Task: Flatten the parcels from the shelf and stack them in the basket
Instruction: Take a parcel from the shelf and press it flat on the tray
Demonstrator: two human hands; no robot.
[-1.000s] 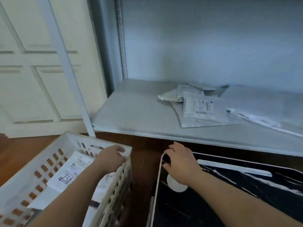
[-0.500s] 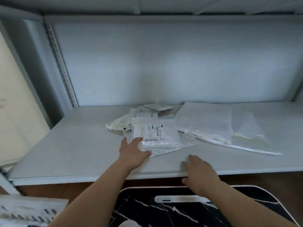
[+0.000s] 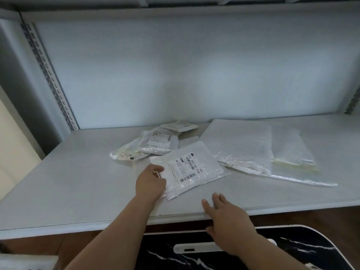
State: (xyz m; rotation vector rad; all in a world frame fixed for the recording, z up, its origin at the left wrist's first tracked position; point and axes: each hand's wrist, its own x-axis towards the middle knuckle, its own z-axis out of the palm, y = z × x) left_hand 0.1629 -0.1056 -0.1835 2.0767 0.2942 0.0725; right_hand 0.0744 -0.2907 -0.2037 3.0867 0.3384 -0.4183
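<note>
The left hand (image 3: 151, 182) pinches the near corner of one labelled parcel (image 3: 190, 168) lying on the grey shelf (image 3: 78, 182). The right hand (image 3: 224, 217) hovers flat-fingered over the shelf's front edge, holding nothing. About three smaller parcels (image 3: 155, 143) are heaped behind, two large clear bags (image 3: 272, 151) beside them.

A pale grey back wall (image 3: 194, 65) fills the view from ten to two o'clock, a slotted metal upright (image 3: 48, 78) stands at nine o'clock, and a black marbled board (image 3: 292, 250) lies at five o'clock over brown floor (image 3: 321, 217).
</note>
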